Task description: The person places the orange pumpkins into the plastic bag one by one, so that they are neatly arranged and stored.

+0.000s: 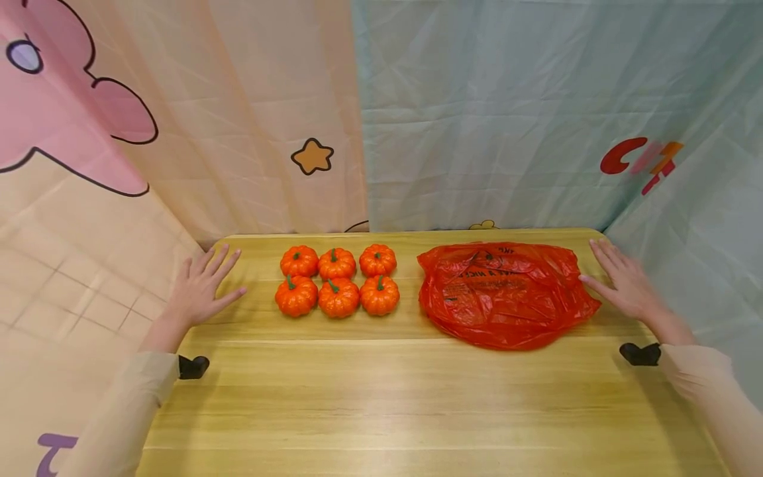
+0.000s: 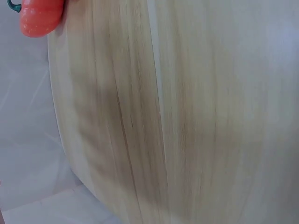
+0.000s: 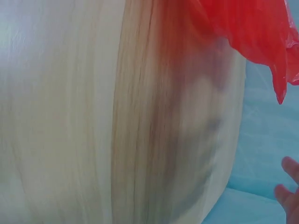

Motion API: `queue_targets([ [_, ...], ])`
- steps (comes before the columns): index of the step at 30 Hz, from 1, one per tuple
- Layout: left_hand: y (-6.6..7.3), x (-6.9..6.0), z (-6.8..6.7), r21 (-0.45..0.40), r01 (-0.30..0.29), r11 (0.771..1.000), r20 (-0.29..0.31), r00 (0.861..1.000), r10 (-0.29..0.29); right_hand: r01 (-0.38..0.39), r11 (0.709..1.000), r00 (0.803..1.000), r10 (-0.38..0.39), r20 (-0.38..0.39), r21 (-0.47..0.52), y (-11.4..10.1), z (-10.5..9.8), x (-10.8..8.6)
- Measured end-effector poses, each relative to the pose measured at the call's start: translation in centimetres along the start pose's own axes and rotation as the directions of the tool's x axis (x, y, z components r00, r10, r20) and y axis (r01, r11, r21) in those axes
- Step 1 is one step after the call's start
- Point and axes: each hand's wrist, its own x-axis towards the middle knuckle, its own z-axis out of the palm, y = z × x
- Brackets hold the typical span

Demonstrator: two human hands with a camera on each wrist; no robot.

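Small orange pumpkins (image 1: pixel 338 298) with green stems sit in two rows on the wooden table, left of the middle; one pumpkin (image 2: pixel 41 16) shows at the top left corner of the left wrist view. To their right lies a crumpled red plastic bag (image 1: pixel 501 298) with dark printing. My left hand (image 1: pixel 203 288) is spread over the table's left edge, apart from the pumpkins and holding nothing. On the other side my right hand (image 1: pixel 622 281) has its fingers extended, thumb close to the bag's right end. In the right wrist view only some fingertips (image 3: pixel 290 175) appear, apart from the bag.
The wooden table (image 1: pixel 381 397) has rounded far corners. Printed curtains (image 1: pixel 512 112) hang behind it and along both sides, close to the hands. A black wrist-worn piece (image 1: pixel 193 367) juts from the left sleeve, another black piece (image 1: pixel 640 354) from the right.
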Motion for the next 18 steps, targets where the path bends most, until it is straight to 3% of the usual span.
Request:
queue_targets([
  [3, 0.7, -0.1, 0.4, -0.065, -0.003, 0.998, -0.047, 0.999, 0.0, -0.026, 0.986, 1.0, 0.024, 0.012, 0.167, -0.2, 0.1, -0.1],
  [7, 1.7, -0.1, 1.0, -0.15, -0.015, 0.989, -0.128, 0.992, -0.004, -0.081, 0.931, 0.996, 0.067, 0.051, 0.356, -0.6, 0.4, -0.2],
  [11, 2.5, -0.1, 1.6, -0.248, -0.021, 0.969, -0.179, 0.984, -0.025, -0.079, 0.892, 0.997, 0.071, 0.034, 0.445, -0.9, 1.2, -0.5],
  [14, 3.3, 0.0, 2.0, -0.324, -0.013, 0.946, -0.194, 0.98, -0.053, -0.016, 0.856, 0.999, 0.031, -0.021, 0.516, -1.0, 2.0, -0.6],
  [18, 4.5, 0.1, 2.7, -0.451, 0.015, 0.892, -0.187, 0.976, -0.111, 0.028, 0.796, 0.999, 0.006, -0.054, 0.604, -1.0, 2.6, -0.7],
])
